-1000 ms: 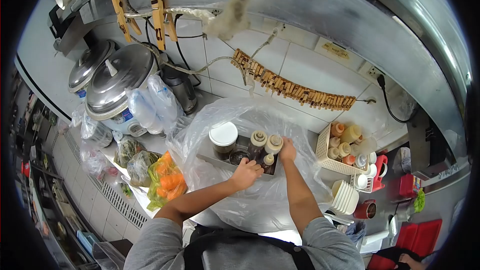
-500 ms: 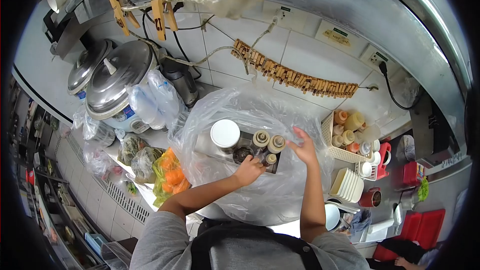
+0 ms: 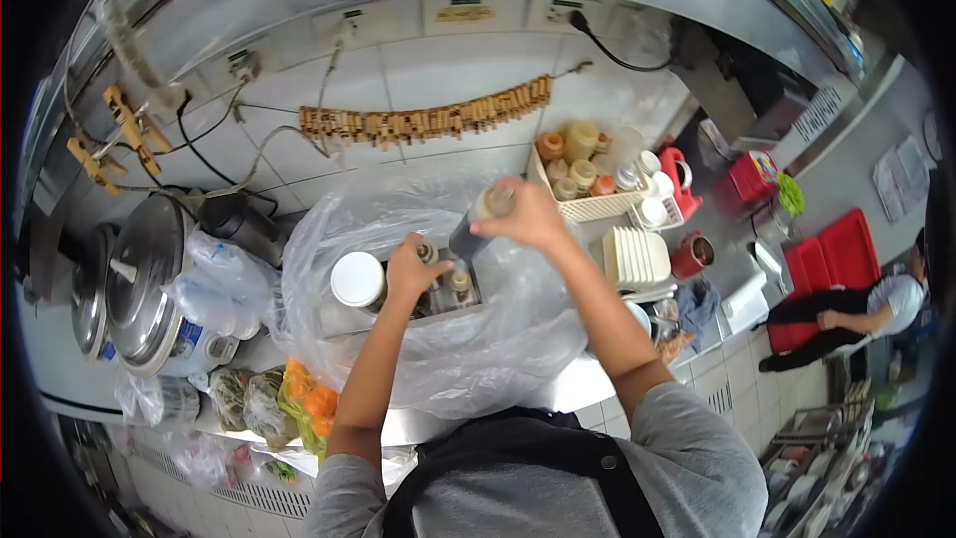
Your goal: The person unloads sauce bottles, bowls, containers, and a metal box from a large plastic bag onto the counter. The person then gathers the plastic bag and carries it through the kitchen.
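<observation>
While the right hand (image 3: 526,216) grips a dark bottle (image 3: 466,238) around its upper part and holds it tilted over the right side of a metal tray (image 3: 453,313), the left hand (image 3: 406,271) reaches down into that tray with fingers curved beside a second bottle (image 3: 427,251); whether they press on it, I cannot tell. Handling the tilted bottle looks like the step in hand, and moving it would call for a firm hold and clearance from the small bottle (image 3: 460,287) just beside it. The right fingers are blurred and cover the bottle's top, and whether its base touches the tray is unclear. The left hand hides much of the tray's middle. A white-lidded jar (image 3: 358,279) stands to its left, clear plastic (image 3: 498,354) spreads around, and a co-worker (image 3: 889,307) at far right is partly lost in the dark border.
</observation>
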Demonstrator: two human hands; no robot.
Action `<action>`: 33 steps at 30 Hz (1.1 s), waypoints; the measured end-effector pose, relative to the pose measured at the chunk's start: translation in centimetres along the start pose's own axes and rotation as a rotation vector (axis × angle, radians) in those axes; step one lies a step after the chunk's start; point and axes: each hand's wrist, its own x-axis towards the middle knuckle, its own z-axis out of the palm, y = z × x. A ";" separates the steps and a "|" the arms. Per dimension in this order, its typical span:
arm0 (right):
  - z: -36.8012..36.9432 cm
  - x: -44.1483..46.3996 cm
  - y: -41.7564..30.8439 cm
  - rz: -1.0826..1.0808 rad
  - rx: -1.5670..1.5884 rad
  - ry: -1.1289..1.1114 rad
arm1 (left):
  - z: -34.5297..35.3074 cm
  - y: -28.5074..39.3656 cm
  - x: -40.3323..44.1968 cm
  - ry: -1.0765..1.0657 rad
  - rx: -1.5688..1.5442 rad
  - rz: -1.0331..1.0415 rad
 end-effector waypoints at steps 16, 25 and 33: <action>-9.4 -3.3 22.7 0.185 -0.216 0.178 | -4.2 20.1 2.7 0.036 -0.123 0.246; -10.2 -1.6 26.7 0.444 -0.344 0.040 | 13.8 26.8 4.3 -0.117 -0.236 0.299; -11.0 -0.6 31.4 0.469 -0.325 0.163 | 24.9 25.8 5.9 -0.127 -0.035 0.152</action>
